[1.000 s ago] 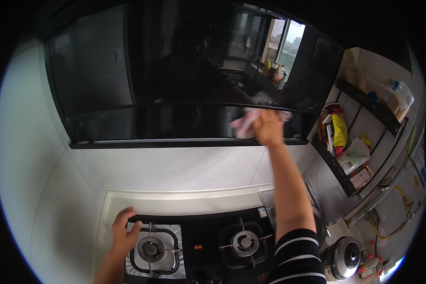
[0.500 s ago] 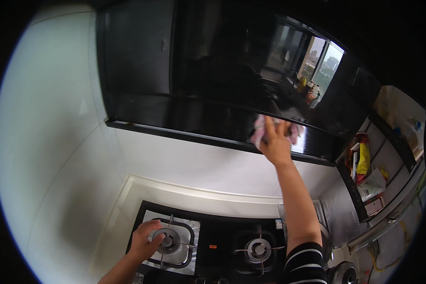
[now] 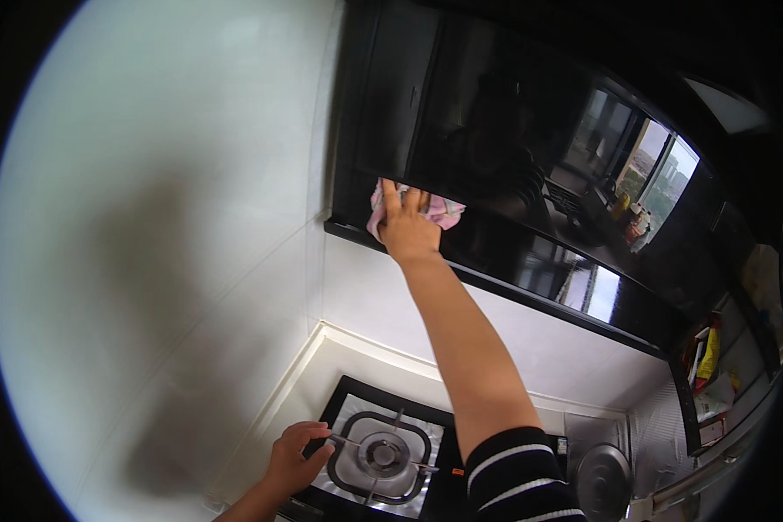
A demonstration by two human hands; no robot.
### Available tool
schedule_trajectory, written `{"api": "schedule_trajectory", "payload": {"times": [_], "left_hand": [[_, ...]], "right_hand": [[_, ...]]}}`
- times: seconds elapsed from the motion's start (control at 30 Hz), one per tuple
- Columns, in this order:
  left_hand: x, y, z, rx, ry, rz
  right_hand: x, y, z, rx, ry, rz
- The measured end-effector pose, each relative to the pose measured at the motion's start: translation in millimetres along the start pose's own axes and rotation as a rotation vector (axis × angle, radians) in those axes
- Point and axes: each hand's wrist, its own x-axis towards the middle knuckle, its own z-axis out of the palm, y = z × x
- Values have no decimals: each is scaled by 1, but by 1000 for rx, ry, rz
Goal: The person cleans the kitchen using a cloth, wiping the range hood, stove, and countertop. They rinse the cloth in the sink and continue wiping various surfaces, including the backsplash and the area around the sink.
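My right hand (image 3: 410,229) reaches up with its fingers spread over a pink-and-white cloth (image 3: 445,211), pressing it flat against the glossy black range hood (image 3: 513,252). The cloth sits on the hood's lower strip, near its left end, and my palm hides part of it. Below, my left hand (image 3: 295,458) hovers at the left side of the gas stove (image 3: 448,448), thumb and fingers apart with nothing between them. Its fingertips are close to the metal pan support (image 3: 346,441) around the left burner (image 3: 383,454); whether they touch it I cannot tell.
A pale wall (image 3: 148,261) stands on the left, meeting the hood's end. At the right, a rack (image 3: 689,409) holds several packets, one a yellow bag (image 3: 707,355). A round metal lid (image 3: 604,480) leans behind the stove's right side. The hood mirrors a window.
My right hand has slid the cloth leftward along the hood's lower strip, from its right part to near its left end. The view has turned left. My left hand remains by the left burner.
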Motion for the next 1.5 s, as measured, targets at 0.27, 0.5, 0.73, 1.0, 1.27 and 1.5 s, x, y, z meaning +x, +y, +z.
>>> {"api": "schedule_trajectory", "payload": {"times": [0.27,0.5,0.73,1.0,1.27,1.5], "left_hand": [[0,-11,-3,-54,-2,-88],[13,25,35,-157,-153,-59],[-8,23,77,-218,-143,-182],[-18,45,109,-219,-157,-170],[-11,56,133,-255,-186,-151],[-11,48,133,-219,-204,-219]], "right_hand": [[10,-19,15,-19,87,-184],[-52,90,-27,-60,131,-150],[-149,261,-94,-42,101,36],[-181,308,-123,-6,205,176],[-165,317,-83,18,406,224],[-170,281,-106,141,317,283]]}}
